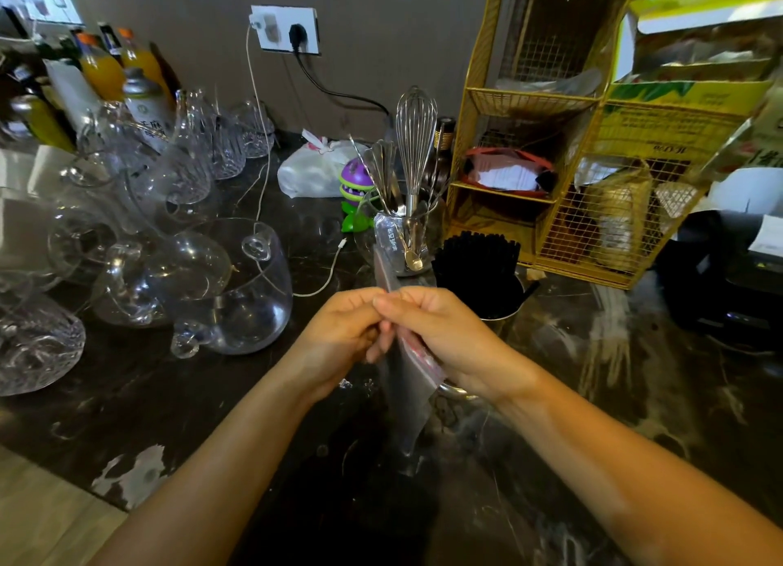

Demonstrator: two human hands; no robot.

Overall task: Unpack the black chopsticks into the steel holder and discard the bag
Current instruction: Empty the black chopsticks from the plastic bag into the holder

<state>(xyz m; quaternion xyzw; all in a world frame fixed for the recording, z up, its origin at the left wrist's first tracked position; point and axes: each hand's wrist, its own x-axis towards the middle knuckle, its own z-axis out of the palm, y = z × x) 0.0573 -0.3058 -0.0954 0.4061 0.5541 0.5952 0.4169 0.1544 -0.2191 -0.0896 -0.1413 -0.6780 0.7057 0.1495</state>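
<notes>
1. Both hands are holding the clear plastic bag (404,379) in front of the person, above the dark counter (635,375). The left hand (339,332) is curled shut, pinching the bag's edge. The right hand (436,332) is closed on it too, touching the left one.
2. The bag is looking flat and thin. I cannot tell if any sticks are still inside.
3. The black chopsticks (476,256) are standing in the steel holder (500,311), just behind the hands. So the unpacking is looking done, I think.
4. To do this step well, the hands should be squashing the bag small, so it is not catching on the sticks or the glass jar of spoons (402,235) nearby.
5. The glass jugs (237,286) on the left are sitting close, so elbows should be staying in.
6. The bag is showing small white writing near its top, too tiny to read. The yellow box (678,112) is showing writing upside down that I cannot read either.
</notes>
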